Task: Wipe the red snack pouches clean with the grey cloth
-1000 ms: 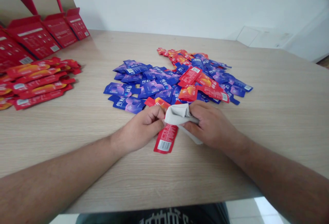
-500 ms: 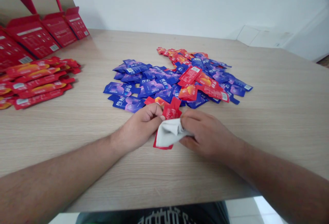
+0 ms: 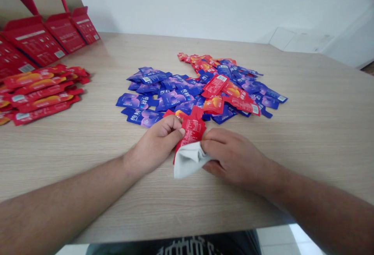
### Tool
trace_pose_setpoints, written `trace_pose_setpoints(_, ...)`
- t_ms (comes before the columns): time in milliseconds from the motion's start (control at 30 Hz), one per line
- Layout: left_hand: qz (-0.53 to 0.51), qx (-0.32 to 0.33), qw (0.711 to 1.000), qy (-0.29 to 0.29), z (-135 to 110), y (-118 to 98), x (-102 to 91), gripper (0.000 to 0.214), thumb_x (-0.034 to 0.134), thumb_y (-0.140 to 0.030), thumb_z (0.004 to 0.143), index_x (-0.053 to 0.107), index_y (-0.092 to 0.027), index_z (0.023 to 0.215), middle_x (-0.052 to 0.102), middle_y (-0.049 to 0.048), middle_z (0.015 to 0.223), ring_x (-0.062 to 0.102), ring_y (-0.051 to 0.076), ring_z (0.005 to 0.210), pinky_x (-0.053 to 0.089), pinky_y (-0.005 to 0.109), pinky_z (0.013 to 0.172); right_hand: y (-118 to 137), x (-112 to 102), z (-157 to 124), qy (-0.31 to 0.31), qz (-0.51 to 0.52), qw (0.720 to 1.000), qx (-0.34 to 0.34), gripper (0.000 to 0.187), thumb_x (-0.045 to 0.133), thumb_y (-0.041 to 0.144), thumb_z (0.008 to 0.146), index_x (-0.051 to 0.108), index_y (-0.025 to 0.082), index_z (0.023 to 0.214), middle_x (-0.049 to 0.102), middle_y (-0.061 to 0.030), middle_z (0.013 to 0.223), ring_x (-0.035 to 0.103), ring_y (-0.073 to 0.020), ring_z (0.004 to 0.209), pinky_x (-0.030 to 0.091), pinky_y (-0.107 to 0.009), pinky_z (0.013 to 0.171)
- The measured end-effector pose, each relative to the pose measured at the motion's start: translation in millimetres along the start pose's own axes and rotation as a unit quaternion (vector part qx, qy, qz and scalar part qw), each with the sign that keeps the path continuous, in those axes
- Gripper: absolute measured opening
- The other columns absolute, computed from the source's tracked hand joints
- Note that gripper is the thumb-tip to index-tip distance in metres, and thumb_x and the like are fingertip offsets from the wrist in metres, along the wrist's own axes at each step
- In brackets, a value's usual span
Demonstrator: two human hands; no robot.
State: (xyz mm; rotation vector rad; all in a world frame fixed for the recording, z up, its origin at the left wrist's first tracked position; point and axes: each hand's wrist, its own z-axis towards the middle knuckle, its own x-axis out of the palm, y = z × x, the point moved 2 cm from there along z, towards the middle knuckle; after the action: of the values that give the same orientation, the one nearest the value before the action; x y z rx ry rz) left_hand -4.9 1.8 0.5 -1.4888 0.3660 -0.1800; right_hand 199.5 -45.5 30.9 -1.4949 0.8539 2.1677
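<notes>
Taking the flat red foil sachet [image 3: 193,124] with pale print as clock centre, it lies over the pale wood-grain worktop [image 3: 122,192], its narrow far tab meeting the pile's near edge. The left hand [image 3: 162,138], at 9 o'clock, pinches the sachet's side between thumb and curled fingers. The right hand [image 3: 233,155], at 4 o'clock, is closed around a folded off-white fabric cloth [image 3: 189,161], which covers the sachet's near end at 6 o'clock. A loose pile of blue-purple and red-orange foil sachets [image 3: 175,95] spreads from 10 to 2 o'clock; stacked red-orange foil sachets [image 3: 46,91] sit just past 9, with open red cardboard boxes [image 3: 37,38] behind, at 10. Risks, in this inspector's judgement: the left grip takes only one edge, so hard pressure through the cloth could twist the sachet loose or crease it. The far tab, so near the pile, could snag or shift neighbouring sachets if pushed outward. The cloth's fold hides the near end, so a missed patch there could go unnoticed.
</notes>
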Motion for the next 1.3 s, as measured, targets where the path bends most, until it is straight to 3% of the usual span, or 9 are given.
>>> trace_pose_setpoints(100,-0.015,-0.001,1.000,-0.003,0,1,0.0,0.018,0.063,-0.030,0.091,0.053,-0.019,0.081,0.055,-0.0027,0.071,0.048,0.011,0.061,0.040,0.024,0.056,-4,-1,1,-0.010,-0.001,1.000,0.021,0.005,0.065,0.022,0.091,0.062,0.020,0.095,0.064,-0.0060,0.096,0.058,-0.0217,0.087,0.047,-0.035,0.077)
trace_pose_setpoints(233,-0.032,-0.007,0.999,-0.002,1,2,-0.6,0.020,0.065,-0.029,0.090,0.051,-0.019,0.078,0.055,-0.0036,0.068,0.048,0.010,0.058,0.039,0.023,0.055,-2,0,1,0.028,0.008,0.999,-0.032,0.005,0.065,0.021,0.091,0.063,0.021,0.096,0.066,-0.0053,0.100,0.060,-0.0211,0.089,0.048,-0.034,0.078)
trace_pose_setpoints(400,-0.081,-0.026,0.996,-0.019,1,3,-1.2,0.019,0.066,-0.031,0.090,0.052,-0.020,0.081,0.059,-0.0026,0.069,0.051,0.011,0.057,0.038,0.023,0.053,-11,-3,2,-0.014,0.006,1.000,0.026,0.005,0.064,0.023,0.091,0.061,0.019,0.093,0.064,-0.0067,0.097,0.058,-0.0219,0.088,0.048,-0.035,0.078)
trace_pose_setpoints(567,-0.109,-0.041,0.993,-0.031,-1,3,0.6,0.020,0.066,-0.030,0.090,0.051,-0.020,0.082,0.059,-0.0030,0.067,0.051,0.011,0.055,0.037,0.023,0.052,-9,-1,2,0.034,0.020,0.999,-0.018,0.004,0.065,0.022,0.091,0.061,0.021,0.092,0.065,-0.0046,0.098,0.059,-0.0210,0.087,0.047,-0.034,0.077)
trace_pose_setpoints(667,-0.123,-0.044,0.991,-0.025,0,3,0.9,0.020,0.066,-0.030,0.091,0.050,-0.020,0.082,0.059,-0.0034,0.068,0.051,0.011,0.054,0.038,0.023,0.051,-12,-2,3,-0.009,0.008,1.000,0.027,0.005,0.062,0.023,0.093,0.060,0.019,0.095,0.064,-0.0071,0.098,0.059,-0.0225,0.090,0.047,-0.036,0.080)
trace_pose_setpoints(867,-0.025,-0.009,1.000,0.013,-1,-2,1.4,0.019,0.064,-0.028,0.091,0.052,-0.019,0.080,0.056,-0.0033,0.068,0.048,0.010,0.057,0.038,0.022,0.054,-13,0,2,0.002,0.007,1.000,0.001,0.005,0.064,0.024,0.093,0.060,0.021,0.093,0.063,-0.0047,0.095,0.058,-0.0209,0.085,0.046,-0.033,0.075)
trace_pose_setpoints(1033,0.006,0.003,0.999,0.041,-5,-10,5.2,0.018,0.062,-0.027,0.091,0.052,-0.018,0.080,0.054,-0.0043,0.068,0.044,0.009,0.058,0.038,0.022,0.054,-29,-8,2,-0.107,-0.019,0.989,0.097,0.016,0.065,0.033,0.095,0.058,0.019,0.094,0.063,-0.0067,0.093,0.059,-0.0224,0.084,0.047,-0.034,0.075)
trace_pose_setpoints(1200,0.022,0.010,0.998,0.065,-6,-12,5.4,0.016,0.060,-0.025,0.092,0.051,-0.018,0.080,0.053,-0.0049,0.068,0.044,0.008,0.058,0.038,0.021,0.055,-26,-6,3,-0.058,0.017,0.997,0.041,0.009,0.063,0.027,0.094,0.058,0.020,0.096,0.064,-0.0070,0.099,0.061,-0.0227,0.090,0.049,-0.035,0.080)
trace_pose_setpoints(1300,0.018,0.024,0.996,0.079,-5,-11,4.8,0.017,0.060,-0.026,0.093,0.051,-0.018,0.081,0.054,-0.0041,0.071,0.045,0.009,0.061,0.039,0.022,0.057,-29,-8,3,-0.098,-0.016,0.991,0.085,0.012,0.063,0.031,0.095,0.059,0.019,0.096,0.064,-0.0078,0.097,0.061,-0.0242,0.089,0.048,-0.035,0.079)
